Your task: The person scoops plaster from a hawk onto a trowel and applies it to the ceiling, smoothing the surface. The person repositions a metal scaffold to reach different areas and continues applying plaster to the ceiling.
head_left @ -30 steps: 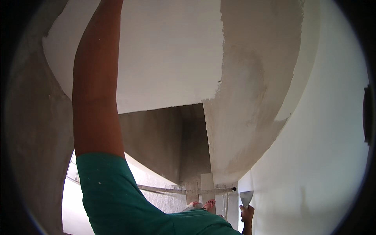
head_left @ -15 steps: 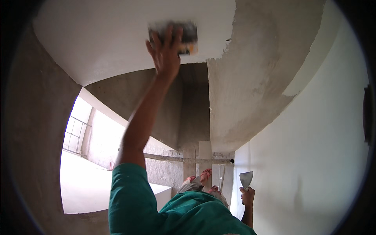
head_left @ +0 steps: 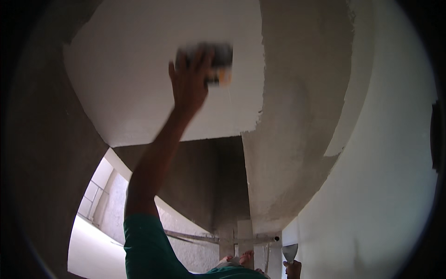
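On the left we see a rough grey wall (head_left: 42,176), and beside it a bright gap with thin bars (head_left: 92,200). Next comes the left arm in a green sleeve (head_left: 146,246), bent a little and reaching far. The left hand (head_left: 189,86) has its fingers spread over a dark flat tool (head_left: 223,52) and holds it, but blur hides how tight the grip is. Half a second ago we saw this tool close to the near edge of the white patch (head_left: 139,60); now it is farther in, over the middle of the white. The tool is a box shape with its long side going left to right, and it has a bit of orange at its near right corner. We can't tell if it touches the white, which looks smooth with a crumbly right edge. To the right is a bare, blotchy grey-brown strip (head_left: 302,139). Near and right, the right hand (head_left: 292,269) is closed around the handle of a scraper (head_left: 290,251). Its metal blade is a fan, wide end pointing far, and less of that forearm shows than before. Last, farthest right, we see a smooth pale wall (head_left: 376,186).
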A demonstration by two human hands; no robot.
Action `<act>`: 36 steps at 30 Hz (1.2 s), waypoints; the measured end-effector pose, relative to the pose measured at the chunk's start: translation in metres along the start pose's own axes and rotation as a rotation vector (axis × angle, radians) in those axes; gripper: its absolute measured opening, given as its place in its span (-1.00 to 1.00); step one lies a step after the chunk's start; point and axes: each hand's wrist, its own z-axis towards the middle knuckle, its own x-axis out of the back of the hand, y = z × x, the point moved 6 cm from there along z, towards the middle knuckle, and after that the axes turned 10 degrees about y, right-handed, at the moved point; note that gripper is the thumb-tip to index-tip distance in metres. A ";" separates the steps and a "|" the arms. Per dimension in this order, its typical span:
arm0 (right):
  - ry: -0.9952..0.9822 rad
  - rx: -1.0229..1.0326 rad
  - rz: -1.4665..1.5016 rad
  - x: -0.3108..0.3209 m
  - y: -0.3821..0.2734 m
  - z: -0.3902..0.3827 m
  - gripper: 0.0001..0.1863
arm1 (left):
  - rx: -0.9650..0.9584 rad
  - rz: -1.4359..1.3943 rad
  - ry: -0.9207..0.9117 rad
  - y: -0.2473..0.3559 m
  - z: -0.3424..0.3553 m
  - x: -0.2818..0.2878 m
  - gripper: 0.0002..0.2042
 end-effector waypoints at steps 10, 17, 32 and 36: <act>0.042 -0.085 0.120 -0.019 -0.032 -0.009 -0.78 | 0.099 0.089 0.099 -0.049 0.279 -0.015 -0.49; 0.006 -0.119 0.138 -0.016 -0.018 0.001 -0.79 | 0.016 0.214 0.078 -0.031 0.218 -0.059 -0.44; 0.018 -0.118 0.194 -0.020 -0.033 0.000 -0.81 | -0.028 0.168 0.200 -0.010 0.262 -0.014 -0.46; 0.043 -0.123 0.164 -0.029 -0.031 -0.007 -0.79 | 0.042 0.093 0.050 -0.007 0.296 -0.026 -0.51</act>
